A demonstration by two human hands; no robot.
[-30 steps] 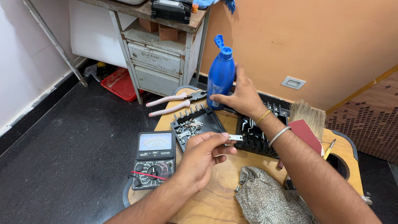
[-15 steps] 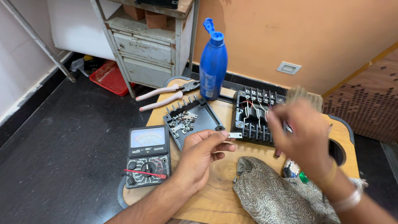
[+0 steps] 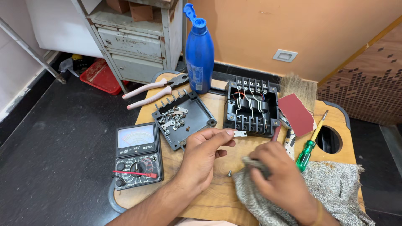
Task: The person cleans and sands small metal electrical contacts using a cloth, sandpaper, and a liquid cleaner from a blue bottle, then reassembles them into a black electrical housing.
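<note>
The small metal strip was pinched between thumb and fingertips of the left hand, held just above the wooden table and in front of the black terminal box. That much had not changed over the last second; the strip sat in the same grip throughout. The right hand was the mover: a second before it had been up on the blue bottle, half a second before it was swinging back across the box, and now it was down on the grey cloth, fingers closed around a bunched corner of it. So the bottle stood alone again, upright behind the box, and cloth and strip were near each other, not yet touching, which read to me like a wipe being lined up. Left of the strip lay the black lid with loose screws and clips in it, and one stray screw lay on the wood between the hands. Farther out sat the meter, the pliers, a green screwdriver, a brush and a red sanding sheet.
</note>
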